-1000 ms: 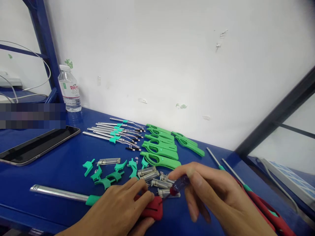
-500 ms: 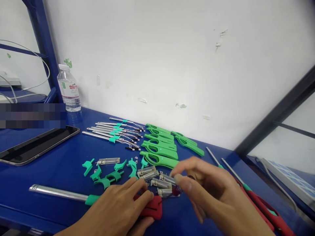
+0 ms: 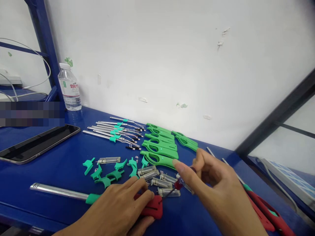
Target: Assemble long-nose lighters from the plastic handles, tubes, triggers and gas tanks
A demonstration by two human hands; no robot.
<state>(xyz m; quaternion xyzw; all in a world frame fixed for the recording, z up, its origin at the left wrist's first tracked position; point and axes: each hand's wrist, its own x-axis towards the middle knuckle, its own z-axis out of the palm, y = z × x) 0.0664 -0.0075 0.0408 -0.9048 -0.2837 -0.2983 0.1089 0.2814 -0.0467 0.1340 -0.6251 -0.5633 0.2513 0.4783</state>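
Note:
Under my left hand [image 3: 123,205] lies a red-handled long-neck lighter [image 3: 155,207], gripped between fingers and thumb. Its metal tube [image 3: 59,191] and green collar [image 3: 92,198] stick out to the left. My right hand [image 3: 214,183] is closed around a small screwdriver [image 3: 179,183] with a dark red handle; the shaft slants down to the end of the red handle, near a small hole. Just behind lie several clear fuel tanks [image 3: 161,183] and loose green triggers [image 3: 115,175].
Behind are green handle shells [image 3: 159,149] and metal tubes with wires [image 3: 115,131]. Red lighters [image 3: 275,213] lie at right. A phone [image 3: 41,142] and a water bottle [image 3: 69,88] stand left on the blue table [image 3: 81,154], against a white wall [image 3: 159,59].
My right hand's fingers have shifted around the screwdriver handle, and the hand has turned and moved slightly right. My left hand keeps its hold on the red lighter.

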